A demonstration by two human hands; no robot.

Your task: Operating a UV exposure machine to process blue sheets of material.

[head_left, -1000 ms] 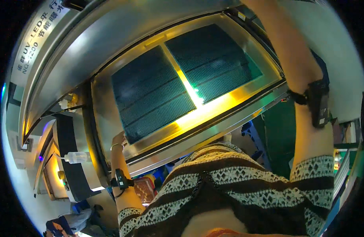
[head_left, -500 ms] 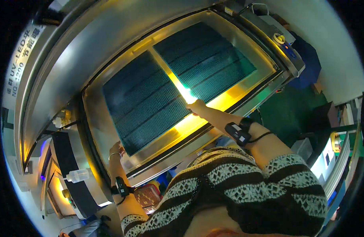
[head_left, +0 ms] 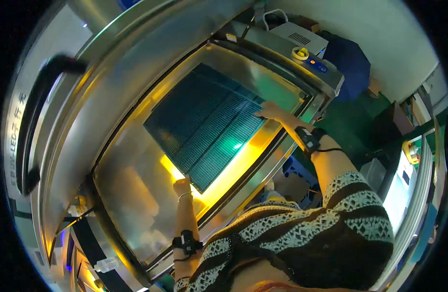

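One dark ribbed panel [head_left: 207,124] lies on the glowing glass bed [head_left: 136,180] of one steel machine. The left hand [head_left: 182,186] grips its near-left corner; the right hand [head_left: 268,110] rests on its far-right edge, fingers flat and together.

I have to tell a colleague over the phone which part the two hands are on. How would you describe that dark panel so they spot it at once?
Find the big stainless-steel machine with its sunken, yellow-lit glass bed. On that bed lies a dark green-black ribbed rectangular panel, with the left hand at its near corner and the right hand at its far edge. It is the only dark, finely lined sheet amid shiny metal.
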